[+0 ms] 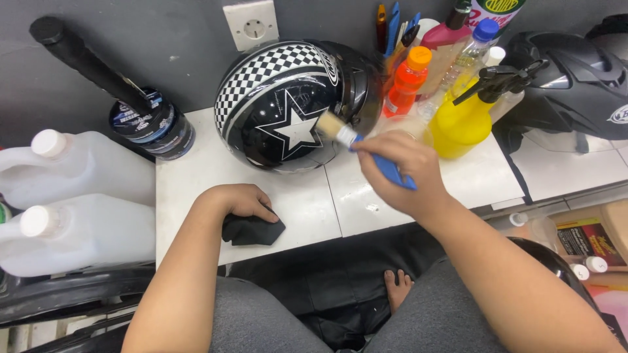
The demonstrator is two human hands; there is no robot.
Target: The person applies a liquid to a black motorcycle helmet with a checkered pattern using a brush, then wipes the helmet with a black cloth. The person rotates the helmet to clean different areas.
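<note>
Helmet [294, 104], black and shiny, sits on the white table [196, 176] close to the grey wall. It has a white star on its side and a band of small black and white squares over the top. The right hand [402, 167] is closed tight round the blue handle of a brush [356, 144], and the pale bristles touch the helmet just beside the star. The left hand [242, 199] rests on the table in front of the helmet. Its fingers are curled down over a black cloth [252, 230], pressing it flat near the table edge. Right of the helmet stand a yellow spray bottle [468, 117], an orange bottle [405, 82] and a clear bottle with a blue cap [468, 55], all close together. A dark helmet [569, 78] lies past them. On the left are two white jugs [72, 202] with white caps, and a dark tin [154, 124] with a black stick in it stands by the wall.
</note>
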